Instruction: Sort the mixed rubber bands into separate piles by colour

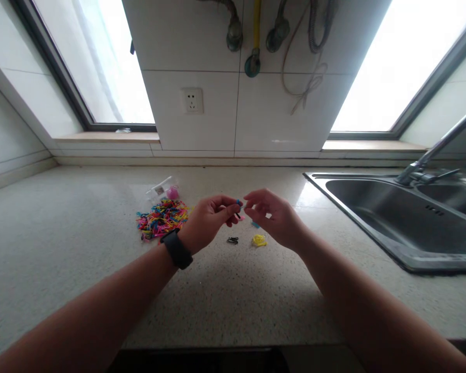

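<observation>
My left hand (213, 215), with a dark band on its wrist, is closed in a pinch. Between its thumb and forefinger show small blue and black elastic hair bands (238, 203). Close on the right, almost meeting those fingertips, is my right hand (274, 215); its fingers are bent but apart, and I see nothing held in them. Below the hands lie a small group of black hair bands (233, 240) and a little heap of yellow hair bands (259, 240). Blue and pink bits on the counter are partly covered by my hands.
A large pile of mixed-colour hair bands (161, 220) lies left of my hands, with a clear plastic packet (161, 188) behind it. The steel sink (373, 207) and faucet (431, 150) are on the right. A tiled wall (202, 132) closes off the counter (217, 300).
</observation>
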{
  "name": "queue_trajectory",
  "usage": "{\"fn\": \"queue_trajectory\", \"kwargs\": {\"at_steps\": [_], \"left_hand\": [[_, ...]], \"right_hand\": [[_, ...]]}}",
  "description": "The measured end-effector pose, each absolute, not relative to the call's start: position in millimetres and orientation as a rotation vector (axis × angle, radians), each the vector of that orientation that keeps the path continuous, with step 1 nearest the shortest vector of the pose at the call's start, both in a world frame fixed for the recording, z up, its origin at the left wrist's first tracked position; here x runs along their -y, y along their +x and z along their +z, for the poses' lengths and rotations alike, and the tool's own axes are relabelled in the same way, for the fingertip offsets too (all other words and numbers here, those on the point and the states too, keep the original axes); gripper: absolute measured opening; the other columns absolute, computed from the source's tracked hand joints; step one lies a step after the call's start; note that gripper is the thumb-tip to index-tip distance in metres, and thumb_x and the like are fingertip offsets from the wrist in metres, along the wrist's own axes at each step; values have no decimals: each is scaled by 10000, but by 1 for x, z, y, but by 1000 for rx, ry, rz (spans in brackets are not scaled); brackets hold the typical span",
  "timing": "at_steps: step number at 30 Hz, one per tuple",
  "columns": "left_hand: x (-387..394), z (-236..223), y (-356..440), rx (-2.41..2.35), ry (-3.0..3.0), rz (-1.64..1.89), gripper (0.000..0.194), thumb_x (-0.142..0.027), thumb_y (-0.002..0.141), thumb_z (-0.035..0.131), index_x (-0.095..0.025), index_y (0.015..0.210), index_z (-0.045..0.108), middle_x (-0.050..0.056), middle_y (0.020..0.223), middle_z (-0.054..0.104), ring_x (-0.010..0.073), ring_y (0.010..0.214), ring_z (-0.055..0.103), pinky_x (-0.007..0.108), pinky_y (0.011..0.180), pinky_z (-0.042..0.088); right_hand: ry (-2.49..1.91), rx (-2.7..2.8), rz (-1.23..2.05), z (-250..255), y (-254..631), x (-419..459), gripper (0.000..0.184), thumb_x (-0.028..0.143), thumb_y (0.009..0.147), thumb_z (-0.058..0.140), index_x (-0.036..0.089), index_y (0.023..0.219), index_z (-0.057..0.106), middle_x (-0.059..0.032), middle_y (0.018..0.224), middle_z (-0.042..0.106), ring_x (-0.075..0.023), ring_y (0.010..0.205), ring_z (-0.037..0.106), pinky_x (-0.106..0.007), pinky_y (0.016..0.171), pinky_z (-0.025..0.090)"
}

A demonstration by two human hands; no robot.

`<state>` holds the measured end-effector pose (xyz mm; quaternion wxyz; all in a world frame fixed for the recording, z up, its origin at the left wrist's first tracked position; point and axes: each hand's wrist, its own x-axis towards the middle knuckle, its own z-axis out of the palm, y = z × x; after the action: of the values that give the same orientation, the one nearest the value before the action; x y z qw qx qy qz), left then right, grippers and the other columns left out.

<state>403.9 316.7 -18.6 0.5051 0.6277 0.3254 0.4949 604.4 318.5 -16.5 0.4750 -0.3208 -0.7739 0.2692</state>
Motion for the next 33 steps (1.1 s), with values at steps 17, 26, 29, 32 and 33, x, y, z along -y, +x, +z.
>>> {"fn": "queue_trajectory", "kwargs": {"at_steps": [17,26,29,32,33], "left_hand": [[-311,-18,403,-694,1450,1208,204,-324,842,753,-138,915,709,9,662,678,101,606,605,220,574,463],[-312,-20,403,-600,1372,1207,201,-339,833,770,-157,908,729,15,761,704,85,619,616,199,561,462],[-310,-19,403,-599,1376,1207,188,-328,845,762,-155,907,722,16,763,709,81,623,614,197,572,467],[-309,-18,403,-606,1375,1202,191,-323,846,761,-151,913,715,18,767,714,81,625,614,198,579,473],[-309,-18,403,-609,1377,1201,194,-324,846,762,-150,918,715,18,767,715,82,625,615,198,579,475]], "right_hand": [[-790,1845,621,-13,604,-310,90,284,886,690,198,910,681,12,699,639,-108,601,577,-268,555,481],[-732,1658,845,-5,601,-307,80,269,856,711,205,873,665,17,682,662,-90,535,572,-251,494,454],[-694,1586,936,-2,601,-307,94,292,871,706,208,856,664,23,676,661,-76,497,551,-241,465,432],[-659,1533,1011,-2,602,-307,131,331,886,708,213,845,670,32,651,640,-72,491,540,-237,455,411],[-640,1519,1037,-3,603,-307,140,344,887,712,215,847,673,35,647,633,-71,494,536,-237,454,403]]}}
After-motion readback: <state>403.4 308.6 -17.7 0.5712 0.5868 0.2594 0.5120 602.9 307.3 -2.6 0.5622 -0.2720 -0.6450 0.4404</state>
